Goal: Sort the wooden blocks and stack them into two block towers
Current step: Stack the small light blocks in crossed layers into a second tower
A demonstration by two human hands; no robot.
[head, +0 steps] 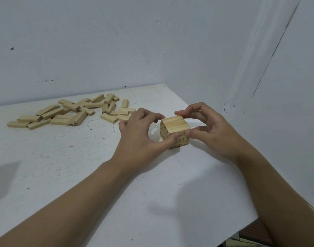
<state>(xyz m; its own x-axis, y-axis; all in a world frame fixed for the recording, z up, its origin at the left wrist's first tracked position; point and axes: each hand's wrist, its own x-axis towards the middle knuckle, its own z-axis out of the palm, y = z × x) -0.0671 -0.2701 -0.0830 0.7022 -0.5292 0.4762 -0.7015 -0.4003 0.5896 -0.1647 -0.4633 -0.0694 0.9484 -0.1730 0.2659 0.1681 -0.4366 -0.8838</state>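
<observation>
A short tower of wooden blocks (pixel 175 130) stands on the white table (pixel 81 166), several layers high with three blocks across its top. My left hand (pixel 140 138) grips it from the left, thumb on the front face and fingers curled behind. My right hand (pixel 206 125) grips it from the right, thumb at the front corner and fingertips on the top back edge. A loose pile of wooden blocks (pixel 72 111) lies scattered at the back left of the table.
White walls close off the table at the back and on the right. The table's right front corner (pixel 256 218) ends near my right forearm, with floor below it. Bare table surface lies between the pile and the tower.
</observation>
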